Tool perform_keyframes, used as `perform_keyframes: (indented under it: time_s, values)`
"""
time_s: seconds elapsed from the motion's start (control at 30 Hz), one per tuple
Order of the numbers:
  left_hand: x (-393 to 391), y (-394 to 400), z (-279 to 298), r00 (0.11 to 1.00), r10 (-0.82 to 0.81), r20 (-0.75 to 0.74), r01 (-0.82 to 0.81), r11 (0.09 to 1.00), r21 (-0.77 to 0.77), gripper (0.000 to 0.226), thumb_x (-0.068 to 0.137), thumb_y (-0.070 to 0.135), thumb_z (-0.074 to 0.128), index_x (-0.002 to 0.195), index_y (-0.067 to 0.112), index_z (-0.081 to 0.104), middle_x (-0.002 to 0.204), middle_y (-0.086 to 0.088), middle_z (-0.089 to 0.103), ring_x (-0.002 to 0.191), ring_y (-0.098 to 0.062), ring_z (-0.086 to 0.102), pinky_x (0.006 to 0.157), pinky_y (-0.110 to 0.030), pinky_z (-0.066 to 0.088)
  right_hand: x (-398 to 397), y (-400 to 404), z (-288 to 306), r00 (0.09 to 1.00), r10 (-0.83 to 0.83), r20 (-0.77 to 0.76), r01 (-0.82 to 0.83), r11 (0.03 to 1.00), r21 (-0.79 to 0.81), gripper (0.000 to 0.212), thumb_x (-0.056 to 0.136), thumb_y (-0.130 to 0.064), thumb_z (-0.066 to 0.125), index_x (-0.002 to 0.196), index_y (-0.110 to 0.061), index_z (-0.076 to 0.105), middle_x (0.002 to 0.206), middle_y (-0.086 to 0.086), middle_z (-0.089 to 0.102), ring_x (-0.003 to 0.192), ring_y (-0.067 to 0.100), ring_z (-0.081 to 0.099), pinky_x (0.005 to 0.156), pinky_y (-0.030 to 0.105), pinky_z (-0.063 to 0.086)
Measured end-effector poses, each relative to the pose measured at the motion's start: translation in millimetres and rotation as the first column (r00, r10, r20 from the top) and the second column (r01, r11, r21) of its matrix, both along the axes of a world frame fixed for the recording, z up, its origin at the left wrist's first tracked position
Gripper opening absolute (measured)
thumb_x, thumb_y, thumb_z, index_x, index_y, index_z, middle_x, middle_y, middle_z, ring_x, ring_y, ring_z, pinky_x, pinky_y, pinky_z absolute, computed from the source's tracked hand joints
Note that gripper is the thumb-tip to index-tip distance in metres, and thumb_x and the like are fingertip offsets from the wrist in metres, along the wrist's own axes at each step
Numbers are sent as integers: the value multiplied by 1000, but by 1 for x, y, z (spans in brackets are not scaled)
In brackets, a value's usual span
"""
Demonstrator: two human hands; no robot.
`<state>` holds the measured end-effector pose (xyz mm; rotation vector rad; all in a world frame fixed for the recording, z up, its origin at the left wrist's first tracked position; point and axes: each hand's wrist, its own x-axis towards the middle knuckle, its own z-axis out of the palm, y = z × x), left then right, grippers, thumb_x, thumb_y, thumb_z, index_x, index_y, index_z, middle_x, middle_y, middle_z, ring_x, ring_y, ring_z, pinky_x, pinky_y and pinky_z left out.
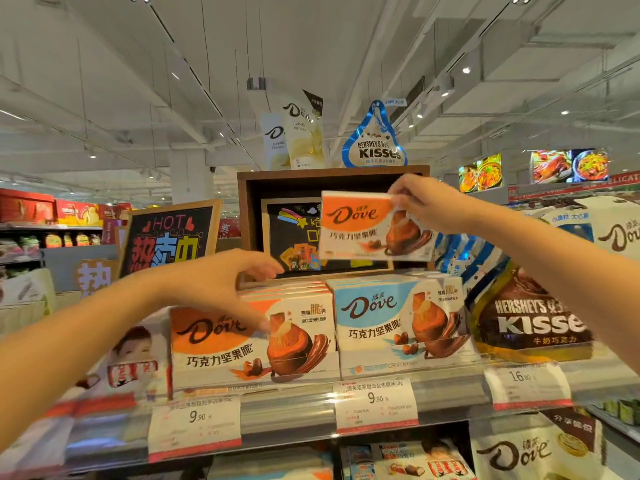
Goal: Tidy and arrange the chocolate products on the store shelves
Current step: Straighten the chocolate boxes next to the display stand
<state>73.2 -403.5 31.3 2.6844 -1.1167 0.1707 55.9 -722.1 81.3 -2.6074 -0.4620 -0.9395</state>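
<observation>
My right hand (424, 202) pinches the top right corner of an orange Dove chocolate box (360, 226) and holds it in the air above the shelf. Below it stands a row of orange Dove boxes (225, 344) on the shelf (287, 410), with a row of blue Dove boxes (394, 320) to its right. My left hand (225, 282) reaches over the orange row, fingers extended, touching the top of the front boxes and holding nothing.
A brown Hershey's Kisses bag (533, 320) sits right of the blue boxes. A wooden display box (332, 178) stands behind, with Dove bags (298, 133) and a Kisses bag (375, 143) on top. Price tags (375, 403) line the shelf edge. A HOT sign (169, 237) stands at left.
</observation>
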Motion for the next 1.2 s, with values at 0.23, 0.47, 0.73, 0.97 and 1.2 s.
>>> perform_keyframes:
  time_s: [0.23, 0.47, 0.73, 0.97, 1.2]
  values:
    - [-14, 33, -3, 996, 94, 3, -94, 987, 127, 77, 48, 60, 76, 114, 53, 37, 114, 29, 46, 98, 18, 47, 79, -1, 42, -33, 31, 18, 966, 124, 228, -132, 991, 23, 12, 97, -23, 42, 101, -18, 52, 78, -17, 57, 71, -9, 54, 53, 5, 40]
    - [-5, 22, -16, 974, 176, 143, -207, 948, 241, 99, 61, 50, 80, 139, 28, 24, 120, 8, 57, 101, -7, 58, 89, -26, 50, -53, 68, 23, 972, 199, 128, -190, 978, -84, 16, 96, -28, 44, 95, -21, 58, 79, -13, 58, 77, 1, 57, 61, 15, 42]
    - [1, 17, -24, 903, 181, 390, -296, 920, 258, 97, 61, 64, 72, 141, 30, 27, 132, 6, 49, 114, -14, 49, 96, -27, 43, -54, 78, 5, 972, 235, -16, -235, 968, -84, 16, 95, -28, 47, 99, -22, 61, 87, -12, 63, 81, 0, 60, 64, 15, 47]
    - [-2, 44, 16, 991, 129, 38, -134, 962, 237, 47, 61, 41, 80, 102, 47, 57, 107, 20, 65, 100, 3, 59, 89, -13, 46, -57, 97, -13, 989, 134, -70, -147, 960, -237, 20, 92, -35, 51, 101, -23, 65, 91, -7, 68, 87, 8, 63, 77, 35, 54]
    - [2, 70, 13, 976, 51, -214, -51, 999, 5, 32, 79, 11, 71, 104, 31, 69, 109, 17, 68, 109, 1, 58, 99, -33, 42, -45, 132, -38, 993, 119, -5, -115, 950, -291, 26, 93, -38, 48, 104, -22, 65, 91, -6, 68, 86, 11, 64, 74, 31, 53]
